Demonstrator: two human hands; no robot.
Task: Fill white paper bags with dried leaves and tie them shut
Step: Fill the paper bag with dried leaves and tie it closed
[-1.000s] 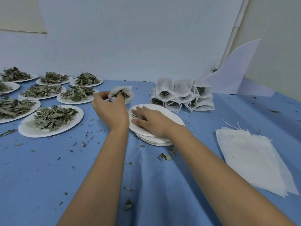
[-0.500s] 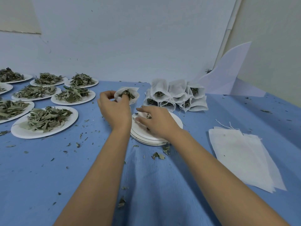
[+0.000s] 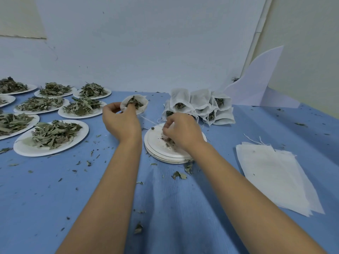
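Note:
My left hand (image 3: 122, 121) holds an open white paper bag (image 3: 141, 104) above the blue table, a finger tucked into its mouth where dried leaves show. A thin string runs from the bag toward my right hand (image 3: 180, 132). That hand hovers over a stack of white plates (image 3: 156, 149), fingers curled and pinching leaf crumbs from the top plate. A pile of filled bags (image 3: 201, 105) lies behind the stack. Flat unfilled bags (image 3: 275, 178) lie in a heap at the right.
Several white plates heaped with dried leaves (image 3: 53, 136) cover the left of the blue table (image 3: 55, 198). Leaf crumbs are scattered over the cloth. A bent white sheet (image 3: 256, 83) leans against the wall at the back right.
My right hand has lifted from lying flat on the plate stack and now pinches crumbs at its far side. The left hand keeps holding the bag; the view has shifted slightly.

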